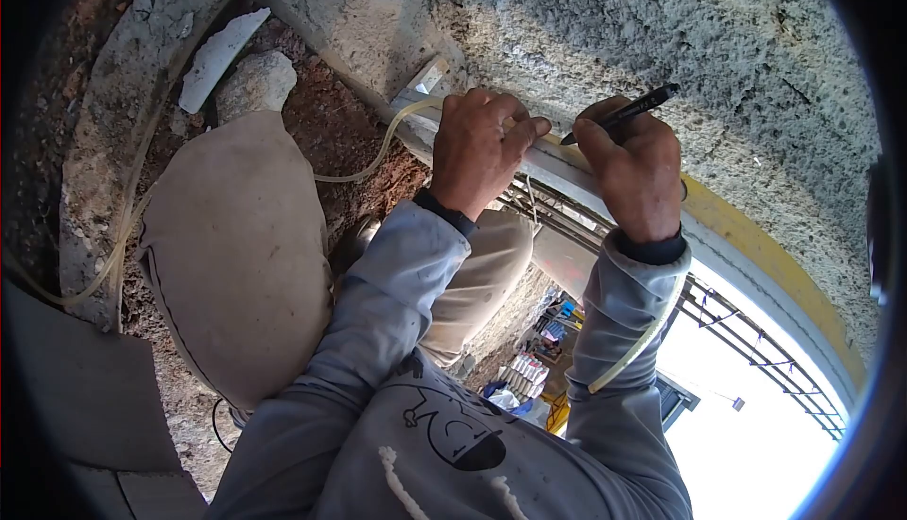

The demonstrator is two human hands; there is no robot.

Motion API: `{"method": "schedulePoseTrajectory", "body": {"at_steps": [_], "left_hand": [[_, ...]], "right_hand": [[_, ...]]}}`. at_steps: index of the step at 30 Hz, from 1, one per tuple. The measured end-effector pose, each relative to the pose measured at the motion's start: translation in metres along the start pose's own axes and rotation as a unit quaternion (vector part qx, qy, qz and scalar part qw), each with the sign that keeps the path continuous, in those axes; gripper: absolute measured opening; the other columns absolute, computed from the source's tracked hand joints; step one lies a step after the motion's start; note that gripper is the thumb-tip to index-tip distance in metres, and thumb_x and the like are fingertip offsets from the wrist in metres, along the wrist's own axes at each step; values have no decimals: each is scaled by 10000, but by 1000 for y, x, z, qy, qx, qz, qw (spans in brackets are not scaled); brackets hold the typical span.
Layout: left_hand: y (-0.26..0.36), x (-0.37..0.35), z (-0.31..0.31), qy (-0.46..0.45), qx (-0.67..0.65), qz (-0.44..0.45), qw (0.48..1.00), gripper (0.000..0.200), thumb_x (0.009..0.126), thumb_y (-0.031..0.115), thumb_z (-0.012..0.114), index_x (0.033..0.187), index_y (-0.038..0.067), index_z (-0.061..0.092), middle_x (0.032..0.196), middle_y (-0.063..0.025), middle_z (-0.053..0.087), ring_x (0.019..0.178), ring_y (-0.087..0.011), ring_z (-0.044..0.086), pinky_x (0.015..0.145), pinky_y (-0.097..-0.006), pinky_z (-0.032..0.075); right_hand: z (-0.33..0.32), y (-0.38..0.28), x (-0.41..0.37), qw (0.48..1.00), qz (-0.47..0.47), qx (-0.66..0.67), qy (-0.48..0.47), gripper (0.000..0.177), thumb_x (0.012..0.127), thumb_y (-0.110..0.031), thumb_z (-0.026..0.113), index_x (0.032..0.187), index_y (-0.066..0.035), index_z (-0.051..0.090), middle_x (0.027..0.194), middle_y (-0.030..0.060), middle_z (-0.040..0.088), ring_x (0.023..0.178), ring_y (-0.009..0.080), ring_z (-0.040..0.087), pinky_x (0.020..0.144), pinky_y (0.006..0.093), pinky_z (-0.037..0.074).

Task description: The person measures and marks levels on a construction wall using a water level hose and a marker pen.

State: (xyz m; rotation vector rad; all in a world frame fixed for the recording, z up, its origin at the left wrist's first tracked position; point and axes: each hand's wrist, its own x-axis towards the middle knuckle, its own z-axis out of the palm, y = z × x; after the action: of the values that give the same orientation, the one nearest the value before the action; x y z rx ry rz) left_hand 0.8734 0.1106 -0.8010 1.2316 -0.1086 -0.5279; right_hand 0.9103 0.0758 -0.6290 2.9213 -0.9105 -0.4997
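My right hand (635,166) is closed round a black marker pen (635,116), its tip pointing left and down toward a pale board (567,169) along the rough wall. Just left of it, my left hand (480,150) pinches a thin clear yellowish tube (397,126) against the board's edge. The tube runs from that hand down to the left, behind my knee. Another piece of tube (642,345) hangs beside my right forearm. A yellow strip (746,229) lines the wall to the right of my right hand.
My bent knee (241,255) fills the left centre, over reddish soil (331,128). A white broken slab (222,59) and a stone (257,85) lie beyond it. Rough concrete wall (661,19) spans the top. Metal lattice bars (756,345) and stacked goods (521,376) show lower right.
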Motion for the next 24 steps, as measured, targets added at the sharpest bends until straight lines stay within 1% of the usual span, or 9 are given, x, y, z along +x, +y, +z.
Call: {"method": "schedulePoseTrajectory", "body": {"at_steps": [5,11,13,15,17,19,24], "left_hand": [[-3,0,2,-2,-8,-12,1000,243,782,319,724,727,91,661,766,-107,586,784,-284,524,779,-402,381],[-1,0,1,8,4,1,1000,247,784,319,722,737,84,662,769,-120,585,783,-297,526,775,-410,386],[-2,1,2,-1,-9,-11,1000,245,785,318,721,735,85,661,768,-117,585,782,-295,524,774,-407,387],[-1,1,1,-5,-13,-12,1000,245,784,318,722,735,85,661,767,-117,584,780,-294,523,773,-406,387],[-2,1,1,-10,-17,-13,1000,245,784,318,722,734,85,661,766,-117,583,777,-294,522,772,-404,387],[-4,2,2,46,17,62,997,257,788,261,729,699,35,646,641,-120,568,572,-261,562,564,-392,420],[-5,1,2,52,17,73,996,257,788,271,728,709,41,645,646,-118,567,591,-267,558,586,-397,414]], "right_hand": [[0,0,1,1000,11,-10,-1,152,800,-163,646,836,-17,672,681,67,652,629,111,586,601,271,450],[1,0,1,1000,13,0,-4,149,798,-160,645,835,-19,671,685,65,654,640,110,588,609,270,451],[1,-1,1,1000,14,0,-5,148,797,-160,644,836,-20,672,689,65,655,644,110,590,613,269,451],[1,-2,2,1000,23,6,11,168,755,-158,632,823,-14,687,711,169,670,673,278,675,657,354,511],[1,-2,2,1000,22,5,11,168,754,-157,633,822,-13,688,707,167,670,670,270,675,656,352,511],[1,-2,2,1000,22,3,10,169,754,-155,634,821,-11,688,704,166,669,666,262,675,654,350,511],[1,-2,2,1000,28,11,7,163,749,-148,639,820,-10,688,693,162,668,652,250,673,645,346,509]]}}
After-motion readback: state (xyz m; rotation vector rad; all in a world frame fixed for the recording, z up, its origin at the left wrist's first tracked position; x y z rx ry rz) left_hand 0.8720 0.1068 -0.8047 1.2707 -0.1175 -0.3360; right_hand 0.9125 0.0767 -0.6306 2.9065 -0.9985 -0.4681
